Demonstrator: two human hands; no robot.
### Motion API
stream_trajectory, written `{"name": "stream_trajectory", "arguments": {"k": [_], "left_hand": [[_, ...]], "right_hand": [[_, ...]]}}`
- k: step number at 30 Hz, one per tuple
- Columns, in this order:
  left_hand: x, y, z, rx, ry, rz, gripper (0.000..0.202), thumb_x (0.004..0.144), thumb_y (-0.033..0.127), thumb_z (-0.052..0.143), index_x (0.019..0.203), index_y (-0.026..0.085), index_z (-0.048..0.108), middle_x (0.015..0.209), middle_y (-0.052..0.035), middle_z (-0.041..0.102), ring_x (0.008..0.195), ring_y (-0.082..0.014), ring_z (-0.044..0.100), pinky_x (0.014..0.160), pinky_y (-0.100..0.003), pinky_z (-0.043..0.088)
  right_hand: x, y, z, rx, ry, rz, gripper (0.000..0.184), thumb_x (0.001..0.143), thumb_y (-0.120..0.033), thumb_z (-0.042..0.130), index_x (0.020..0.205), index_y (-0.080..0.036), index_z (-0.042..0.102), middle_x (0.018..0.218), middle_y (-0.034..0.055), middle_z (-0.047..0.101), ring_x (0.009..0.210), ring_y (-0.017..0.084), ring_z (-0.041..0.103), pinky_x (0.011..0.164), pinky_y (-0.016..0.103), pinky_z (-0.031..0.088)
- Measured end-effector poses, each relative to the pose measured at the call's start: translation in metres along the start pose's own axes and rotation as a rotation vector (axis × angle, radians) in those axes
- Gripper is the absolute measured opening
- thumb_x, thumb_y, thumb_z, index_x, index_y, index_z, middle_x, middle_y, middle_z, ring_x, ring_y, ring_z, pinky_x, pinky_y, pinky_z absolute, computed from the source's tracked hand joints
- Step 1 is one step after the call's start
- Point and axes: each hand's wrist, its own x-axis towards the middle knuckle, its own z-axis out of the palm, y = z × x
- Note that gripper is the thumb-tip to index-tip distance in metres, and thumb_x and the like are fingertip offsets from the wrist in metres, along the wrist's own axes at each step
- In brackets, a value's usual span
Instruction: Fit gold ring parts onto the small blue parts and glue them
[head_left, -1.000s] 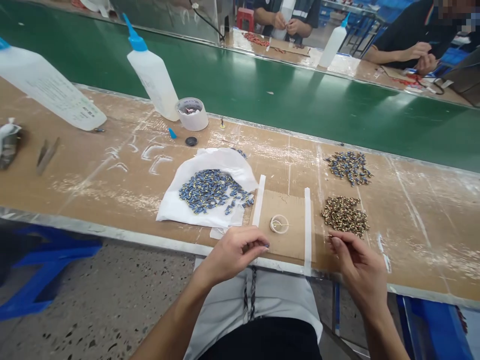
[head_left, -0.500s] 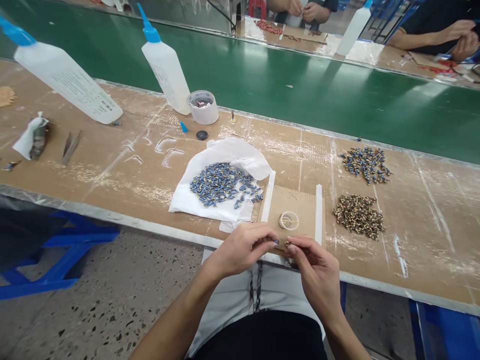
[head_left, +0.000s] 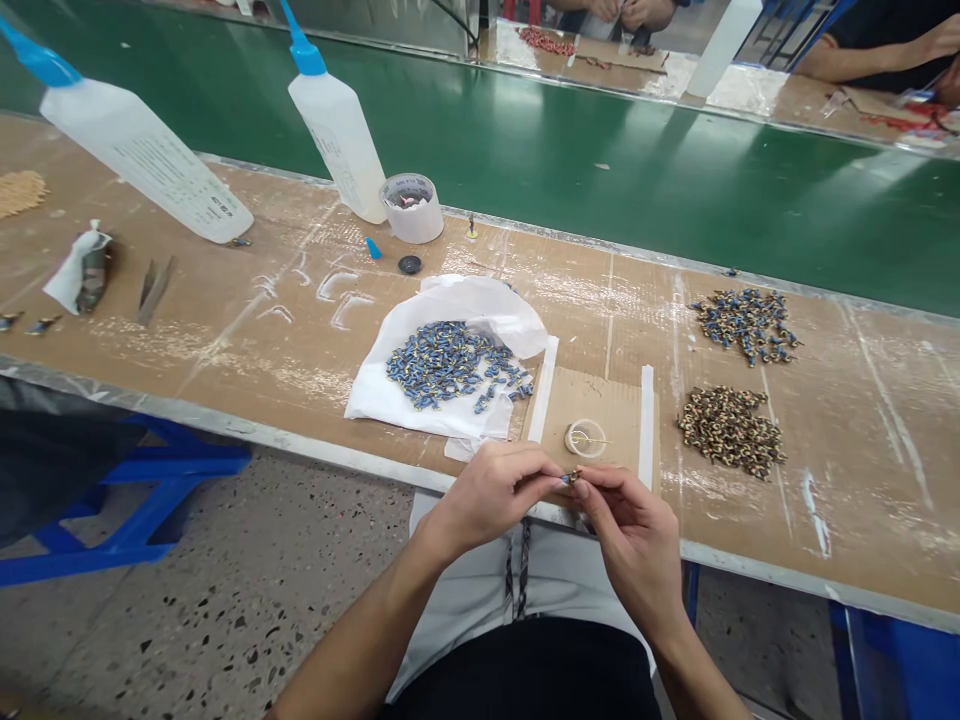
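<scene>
My left hand (head_left: 491,492) and my right hand (head_left: 626,525) meet at the front edge of the bench, fingertips pinched together. Between them sits a tiny blue part and a tiny brown part (head_left: 571,477), touching each other. Just beyond the fingers a small white ring with a thin pin (head_left: 586,438) lies on a cardboard pad (head_left: 600,405) edged by two white strips. A pile of blue parts (head_left: 450,363) rests on white paper (head_left: 390,400) to the left. A brown pile (head_left: 729,430) and a second blue pile (head_left: 744,322) lie to the right.
Two squeeze bottles (head_left: 341,130) (head_left: 142,155), a white tape roll (head_left: 411,208), a black disc (head_left: 409,265) and tweezers (head_left: 154,290) sit at the back left. A green conveyor belt (head_left: 600,170) runs behind the bench; other people's hands (head_left: 622,12) work beyond it. Blue stool (head_left: 142,490) below left.
My right hand came from beside the brown pile leftward to meet my left hand in front of the pad. The two small parts are now pressed together at the fingertips.
</scene>
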Motion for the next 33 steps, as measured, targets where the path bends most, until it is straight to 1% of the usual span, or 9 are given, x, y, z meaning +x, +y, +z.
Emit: {"name": "stream_trajectory", "arguments": {"k": [3, 7, 13, 18, 21, 24, 28, 30, 33], "left_hand": [[0.000, 0.001, 0.000, 0.004, 0.004, 0.000, 0.021, 0.098, 0.026, 0.055, 0.086, 0.015, 0.069, 0.075, -0.0040, 0.068, 0.069, -0.0142, 0.060, 0.067, -0.024, 0.046], [-0.002, -0.002, 0.001, 0.043, 0.050, 0.043, 0.024, 0.099, 0.025, 0.052, 0.082, 0.015, 0.067, 0.077, -0.0045, 0.061, 0.071, -0.0142, 0.056, 0.065, -0.024, 0.044], [-0.008, -0.007, 0.005, 0.199, 0.074, 0.156, 0.026, 0.101, 0.019, 0.047, 0.081, 0.015, 0.062, 0.076, -0.0038, 0.057, 0.073, -0.0151, 0.051, 0.068, -0.027, 0.042], [-0.011, -0.008, 0.008, 0.348, 0.036, 0.236, 0.028, 0.101, 0.015, 0.043, 0.080, 0.015, 0.061, 0.075, -0.0038, 0.056, 0.073, -0.0161, 0.049, 0.067, -0.027, 0.042], [-0.012, -0.009, 0.009, 0.399, 0.036, 0.293, 0.029, 0.100, 0.011, 0.041, 0.080, 0.014, 0.061, 0.076, -0.0051, 0.056, 0.074, -0.0170, 0.048, 0.068, -0.028, 0.043], [-0.013, -0.011, 0.007, 0.372, 0.050, 0.300, 0.029, 0.100, 0.010, 0.041, 0.079, 0.013, 0.061, 0.077, -0.0058, 0.057, 0.074, -0.0172, 0.048, 0.068, -0.028, 0.043], [-0.014, -0.012, 0.004, 0.248, 0.039, 0.247, 0.025, 0.100, 0.013, 0.044, 0.082, 0.014, 0.061, 0.079, -0.0051, 0.060, 0.074, -0.0157, 0.051, 0.066, -0.027, 0.043], [-0.014, -0.013, 0.002, 0.197, 0.052, 0.235, 0.023, 0.100, 0.015, 0.046, 0.082, 0.015, 0.061, 0.079, -0.0046, 0.061, 0.073, -0.0149, 0.052, 0.066, -0.026, 0.043], [-0.014, -0.014, 0.001, 0.127, 0.077, 0.235, 0.021, 0.100, 0.017, 0.049, 0.082, 0.015, 0.061, 0.077, -0.0038, 0.061, 0.072, -0.0144, 0.053, 0.066, -0.026, 0.043]], "right_hand": [[0.000, -0.001, 0.000, -0.006, -0.009, -0.003, 0.011, 0.091, -0.029, 0.067, 0.099, -0.021, 0.071, 0.094, 0.0068, 0.070, 0.082, 0.019, 0.068, 0.071, 0.033, 0.059], [0.001, -0.002, 0.000, -0.052, -0.020, -0.034, 0.011, 0.091, -0.031, 0.067, 0.095, -0.021, 0.069, 0.094, 0.0072, 0.067, 0.086, 0.020, 0.066, 0.071, 0.031, 0.057], [0.002, -0.004, -0.004, -0.112, -0.119, -0.016, 0.012, 0.094, -0.032, 0.063, 0.091, -0.021, 0.067, 0.083, 0.0040, 0.063, 0.074, 0.017, 0.061, 0.064, 0.028, 0.051], [0.005, -0.008, -0.012, -0.223, -0.214, 0.000, 0.016, 0.094, -0.034, 0.062, 0.088, -0.021, 0.067, 0.079, 0.0026, 0.062, 0.070, 0.016, 0.059, 0.062, 0.027, 0.049], [0.004, -0.009, -0.011, -0.294, -0.206, -0.018, 0.016, 0.095, -0.033, 0.061, 0.087, -0.021, 0.066, 0.079, 0.0023, 0.061, 0.070, 0.016, 0.058, 0.062, 0.027, 0.048], [0.002, -0.009, -0.006, -0.295, -0.188, -0.020, 0.016, 0.095, -0.031, 0.060, 0.086, -0.021, 0.064, 0.077, 0.0017, 0.060, 0.069, 0.016, 0.056, 0.062, 0.027, 0.046], [0.002, -0.009, -0.001, -0.159, -0.211, 0.040, 0.015, 0.095, -0.032, 0.061, 0.086, -0.020, 0.063, 0.076, 0.0013, 0.058, 0.068, 0.015, 0.056, 0.062, 0.027, 0.048], [0.003, -0.011, 0.000, -0.090, -0.223, 0.060, 0.015, 0.095, -0.032, 0.062, 0.085, -0.020, 0.063, 0.076, 0.0012, 0.057, 0.069, 0.015, 0.056, 0.062, 0.026, 0.049], [0.003, -0.010, 0.001, -0.079, -0.232, 0.052, 0.016, 0.096, -0.031, 0.060, 0.084, -0.020, 0.062, 0.076, 0.0010, 0.055, 0.069, 0.015, 0.056, 0.063, 0.026, 0.048]]}}
